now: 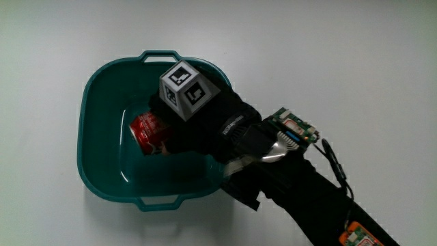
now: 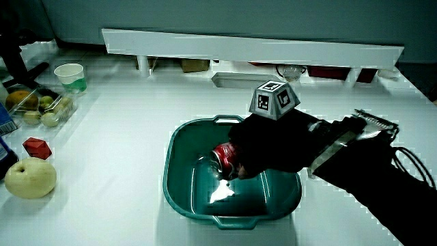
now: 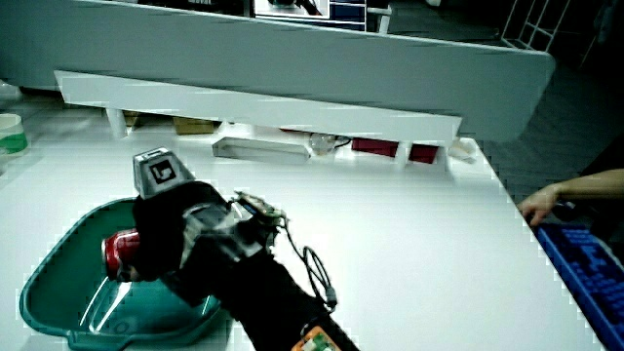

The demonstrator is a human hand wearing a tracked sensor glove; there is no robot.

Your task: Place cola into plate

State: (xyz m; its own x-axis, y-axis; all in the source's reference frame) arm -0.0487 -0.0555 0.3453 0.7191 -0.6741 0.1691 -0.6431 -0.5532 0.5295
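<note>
A red cola can (image 1: pixel 146 130) lies on its side inside a deep teal plate (image 1: pixel 102 89) with two handles. The gloved hand (image 1: pixel 205 119), with its patterned cube (image 1: pixel 186 89) on its back, reaches into the plate and its fingers are curled around the can. Both side views show the can (image 2: pixel 224 159) (image 3: pixel 121 252) low in the plate (image 2: pixel 179 164) (image 3: pixel 54 283), gripped by the hand (image 2: pixel 273 145) (image 3: pixel 171 234). The hand hides much of the can. The forearm runs from the plate's rim toward the person.
In a side view a pale apple (image 2: pixel 29 179), a small red object (image 2: pixel 36 147), a tray of fruit (image 2: pixel 37 106) and a paper cup (image 2: pixel 70 75) stand on the table beside the plate. A low white partition (image 2: pixel 252 48) with small items under it borders the table.
</note>
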